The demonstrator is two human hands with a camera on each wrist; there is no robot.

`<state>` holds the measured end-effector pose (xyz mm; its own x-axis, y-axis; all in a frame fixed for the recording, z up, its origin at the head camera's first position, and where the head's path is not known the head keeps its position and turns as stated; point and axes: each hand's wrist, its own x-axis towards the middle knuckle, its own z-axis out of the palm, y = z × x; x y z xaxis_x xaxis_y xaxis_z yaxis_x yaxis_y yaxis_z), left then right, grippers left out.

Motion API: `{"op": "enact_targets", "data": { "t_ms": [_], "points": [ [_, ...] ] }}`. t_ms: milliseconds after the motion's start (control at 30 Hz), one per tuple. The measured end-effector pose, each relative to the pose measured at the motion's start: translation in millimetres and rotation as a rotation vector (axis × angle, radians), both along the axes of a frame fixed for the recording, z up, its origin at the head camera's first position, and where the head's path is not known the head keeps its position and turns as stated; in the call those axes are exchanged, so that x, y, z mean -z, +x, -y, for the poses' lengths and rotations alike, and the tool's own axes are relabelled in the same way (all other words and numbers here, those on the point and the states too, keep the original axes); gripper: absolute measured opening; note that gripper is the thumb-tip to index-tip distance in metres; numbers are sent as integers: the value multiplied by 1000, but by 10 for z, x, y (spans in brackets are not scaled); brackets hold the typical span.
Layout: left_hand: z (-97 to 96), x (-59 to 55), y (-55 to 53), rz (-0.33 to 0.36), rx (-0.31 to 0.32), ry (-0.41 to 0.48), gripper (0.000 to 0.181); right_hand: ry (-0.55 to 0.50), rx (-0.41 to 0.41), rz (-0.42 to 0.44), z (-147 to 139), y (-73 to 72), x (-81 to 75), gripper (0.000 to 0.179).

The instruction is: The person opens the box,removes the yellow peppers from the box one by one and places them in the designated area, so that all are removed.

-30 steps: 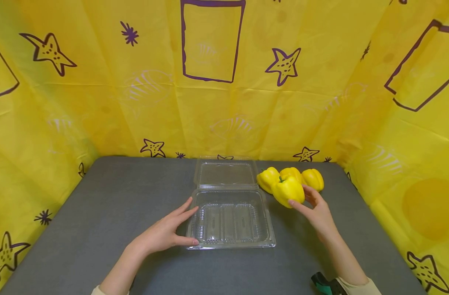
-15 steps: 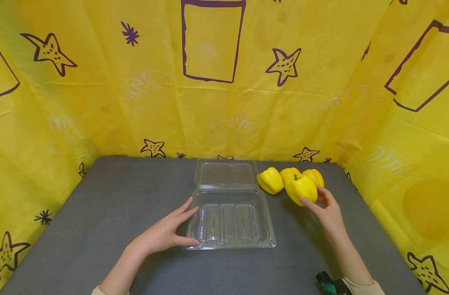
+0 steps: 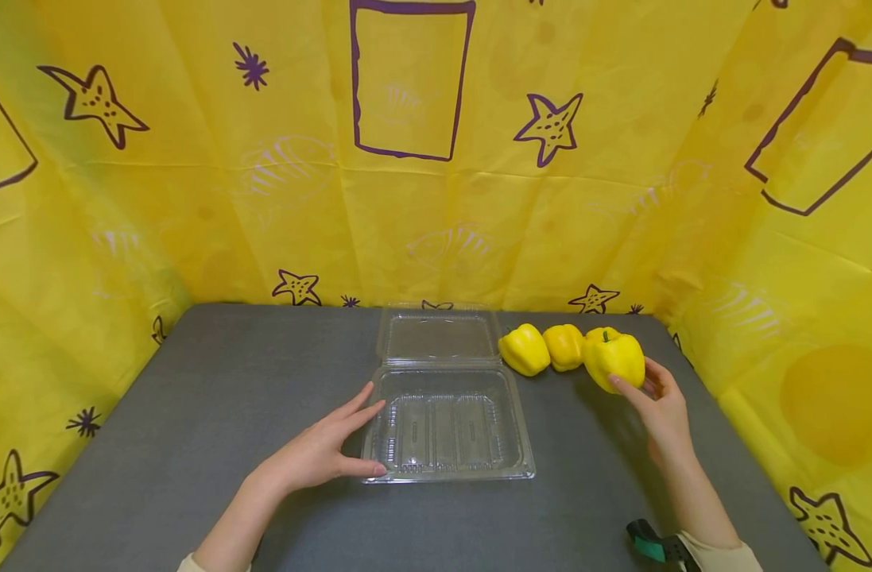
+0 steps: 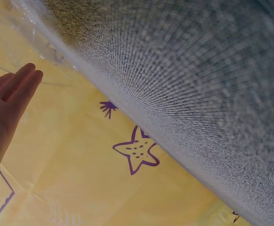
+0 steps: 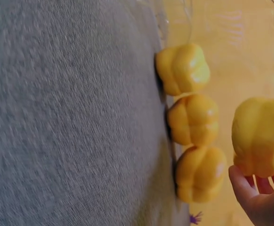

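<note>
A yellow bell pepper [image 3: 616,359] with a green stem is gripped between the thumb and fingers of my right hand [image 3: 660,409]. In the right wrist view that held pepper [image 5: 256,136] hangs clear of the table, apart from the others. Three more bell peppers stand in a row at the back right: a left one [image 3: 525,350], a middle one [image 3: 564,347], and a right one [image 5: 200,174] mostly hidden behind the held pepper in the head view. My left hand [image 3: 314,449], fingers spread, touches the left rim of a clear plastic clamshell container [image 3: 525,445] with nothing inside.
The container's lid [image 3: 439,338] lies folded back behind its base, beside the leftmost pepper. All stand on a grey table [image 3: 178,445]. A yellow patterned curtain [image 3: 436,214] encloses the back and sides. A dark and green wrist strap [image 3: 653,544] sits at my right sleeve.
My right hand has carried the held pepper rightward along the row, from in front of the left and middle peppers to in front of the right one. My left hand has stayed put.
</note>
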<state>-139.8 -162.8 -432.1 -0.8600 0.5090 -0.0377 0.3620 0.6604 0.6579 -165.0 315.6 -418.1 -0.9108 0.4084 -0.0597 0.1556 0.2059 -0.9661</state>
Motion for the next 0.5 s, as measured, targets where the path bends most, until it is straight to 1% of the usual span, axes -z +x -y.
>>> {"op": "enact_targets", "data": {
  "t_ms": [167,300,400,500],
  "points": [
    [2,9,-2,0,-1,-1,96,-48,44,-30,-100,-24,-9,74],
    [2,11,-1,7,-4,-2,96,-116,71,-50,-193,-54,-6,72],
    [3,10,-2,9,-5,-2,96,-172,97,-56,-253,-83,-9,74],
    [4,9,-1,10,-4,-3,96,-207,126,-53,-301,-108,-14,75]
  ]
}}
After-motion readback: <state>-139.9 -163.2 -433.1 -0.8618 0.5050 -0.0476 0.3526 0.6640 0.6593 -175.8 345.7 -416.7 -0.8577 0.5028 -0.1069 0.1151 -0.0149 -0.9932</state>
